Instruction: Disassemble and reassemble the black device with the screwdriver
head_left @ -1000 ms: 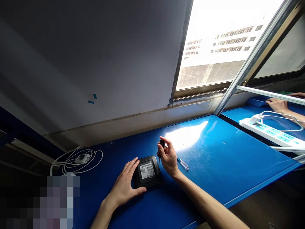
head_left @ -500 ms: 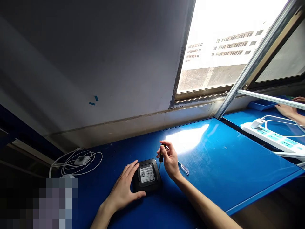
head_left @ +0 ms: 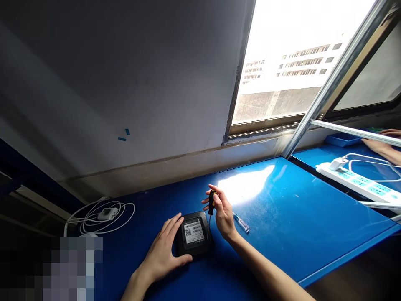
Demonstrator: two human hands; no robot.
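A flat black device box [head_left: 196, 252] with a white barcode label [head_left: 193, 231] lies on the blue table. My left hand [head_left: 163, 247] holds it steady, the fingers along its upper left edge and the thumb at its lower edge. In my right hand [head_left: 224, 215] is a screwdriver [head_left: 211, 205] with a black and yellow handle, held nearly upright. Its shaft runs down to the right side of the box beside the label; whether the tip sits in a screw is too small to tell. Right of that hand lies a slim clear-and-blue tool [head_left: 241, 223].
Coiled white cables with a white adapter [head_left: 108, 213] lie at the left. A metal frame [head_left: 313, 108] rises at the table's right end. Beyond it are a white power strip [head_left: 360, 182], a blue tray [head_left: 343, 140] and another person's hand [head_left: 380, 147].
The screwdriver handle and right fingers have shifted slightly left. My left hand keeps its place on the box. The whole view has tilted a little.
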